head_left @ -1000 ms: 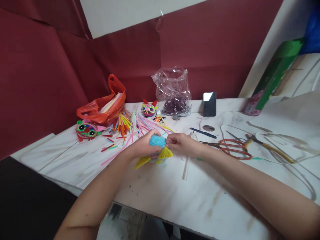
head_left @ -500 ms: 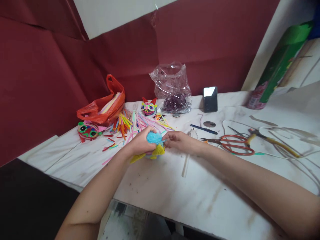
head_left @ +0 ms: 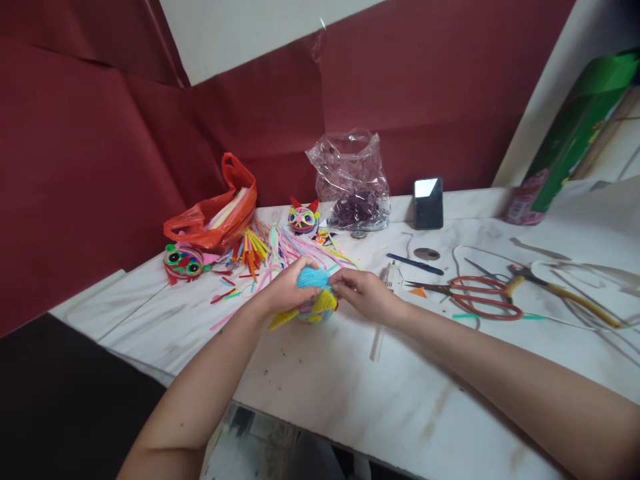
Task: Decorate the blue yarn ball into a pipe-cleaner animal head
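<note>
A round blue craft figure [head_left: 313, 277] with yellow fuzzy, ear-like flaps sits low over the marble-look table in front of me. Wrapped around its left side, my left hand [head_left: 286, 288] grips it with the thumb on the near side. My right hand [head_left: 357, 288] is closed in a pinch at the figure's right edge; whatever lies between those fingertips is too small to make out. Behind the hands lie loose pastel pipe cleaners [head_left: 300, 245]. A finished-looking animal head with red ears [head_left: 303, 219] stands at the back, and another with green eyes [head_left: 184, 263] at the left.
Red-handled scissors [head_left: 485, 297], yellow-handled pliers [head_left: 575, 297], a blue pen-like tool [head_left: 415, 264] and a white glue gun [head_left: 393, 275] lie to the right. At the back are a red plastic bag [head_left: 215, 223], a clear bag [head_left: 353, 180] and a phone [head_left: 429, 203].
The whole view has shifted slightly, so things appear a little farther right. My left hand keeps its grip on the figure; my right fingers stay pinched at its edge, slightly repositioned.
</note>
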Action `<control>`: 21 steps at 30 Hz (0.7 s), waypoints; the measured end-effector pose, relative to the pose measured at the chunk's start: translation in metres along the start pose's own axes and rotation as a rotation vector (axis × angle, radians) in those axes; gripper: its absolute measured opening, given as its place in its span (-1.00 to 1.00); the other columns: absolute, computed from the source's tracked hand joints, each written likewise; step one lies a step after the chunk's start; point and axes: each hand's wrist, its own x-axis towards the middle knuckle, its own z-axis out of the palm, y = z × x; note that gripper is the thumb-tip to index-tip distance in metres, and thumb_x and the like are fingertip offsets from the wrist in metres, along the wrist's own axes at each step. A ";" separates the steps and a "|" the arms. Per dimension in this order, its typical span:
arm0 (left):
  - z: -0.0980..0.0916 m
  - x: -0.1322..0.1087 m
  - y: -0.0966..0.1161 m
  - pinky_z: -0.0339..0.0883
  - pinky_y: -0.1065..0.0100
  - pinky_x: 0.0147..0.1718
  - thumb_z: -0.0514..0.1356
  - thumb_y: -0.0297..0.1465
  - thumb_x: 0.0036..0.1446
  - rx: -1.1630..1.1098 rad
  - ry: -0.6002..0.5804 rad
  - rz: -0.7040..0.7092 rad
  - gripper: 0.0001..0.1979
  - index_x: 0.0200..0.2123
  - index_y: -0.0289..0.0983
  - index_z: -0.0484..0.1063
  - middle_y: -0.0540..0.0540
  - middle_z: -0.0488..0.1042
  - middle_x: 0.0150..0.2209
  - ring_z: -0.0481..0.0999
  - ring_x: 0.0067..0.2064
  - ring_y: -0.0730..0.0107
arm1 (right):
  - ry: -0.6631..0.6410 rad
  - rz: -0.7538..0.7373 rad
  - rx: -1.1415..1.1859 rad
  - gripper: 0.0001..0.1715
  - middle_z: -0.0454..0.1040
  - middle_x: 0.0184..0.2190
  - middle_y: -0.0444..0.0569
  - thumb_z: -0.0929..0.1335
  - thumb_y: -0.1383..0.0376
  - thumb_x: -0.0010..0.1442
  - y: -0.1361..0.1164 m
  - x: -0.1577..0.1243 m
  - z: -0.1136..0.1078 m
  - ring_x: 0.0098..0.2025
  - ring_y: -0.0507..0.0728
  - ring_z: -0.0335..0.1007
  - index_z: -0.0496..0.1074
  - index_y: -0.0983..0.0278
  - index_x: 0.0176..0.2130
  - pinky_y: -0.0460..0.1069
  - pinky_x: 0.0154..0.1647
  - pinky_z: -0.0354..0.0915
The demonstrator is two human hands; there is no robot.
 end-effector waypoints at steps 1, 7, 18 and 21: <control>0.000 0.000 0.000 0.23 0.44 -0.43 0.18 -0.36 -0.14 -0.005 0.003 0.013 -0.61 -0.16 -0.23 0.23 0.08 0.30 -0.39 0.31 -0.41 0.46 | 0.003 -0.005 -0.011 -0.86 0.46 -0.48 -0.09 0.25 0.33 0.17 0.000 0.000 0.000 -0.42 0.06 0.38 0.39 0.28 -0.34 -0.06 -0.36 0.29; 0.006 0.000 0.000 0.20 0.47 -0.52 0.17 -0.45 -0.19 0.000 0.024 -0.051 -0.58 -0.15 -0.19 0.24 0.12 0.32 -0.46 0.31 -0.48 0.48 | 0.036 -0.032 -0.033 -0.88 0.45 -0.50 -0.13 0.28 0.31 0.14 0.003 -0.002 0.003 -0.47 0.03 0.34 0.41 0.25 -0.31 -0.08 -0.42 0.26; 0.007 0.008 -0.013 0.30 0.31 -0.19 0.09 -0.21 0.05 -0.164 0.141 -0.059 -0.70 -0.23 -0.28 0.35 -0.05 0.43 -0.25 0.42 -0.18 0.30 | 0.095 0.319 0.389 -0.71 0.45 -0.46 -0.17 0.38 0.32 -0.01 0.014 0.006 0.002 -0.45 0.06 0.47 0.32 0.23 -0.21 -0.01 -0.37 0.42; -0.001 0.007 -0.019 0.30 0.34 -0.20 0.14 -0.22 -0.02 -0.319 0.014 -0.050 -0.66 -0.19 -0.27 0.36 -0.04 0.43 -0.23 0.42 -0.18 0.31 | 0.116 0.329 0.433 -0.73 0.47 -0.45 -0.18 0.38 0.34 -0.03 0.014 0.006 0.004 -0.46 0.04 0.46 0.32 0.23 -0.25 -0.03 -0.38 0.41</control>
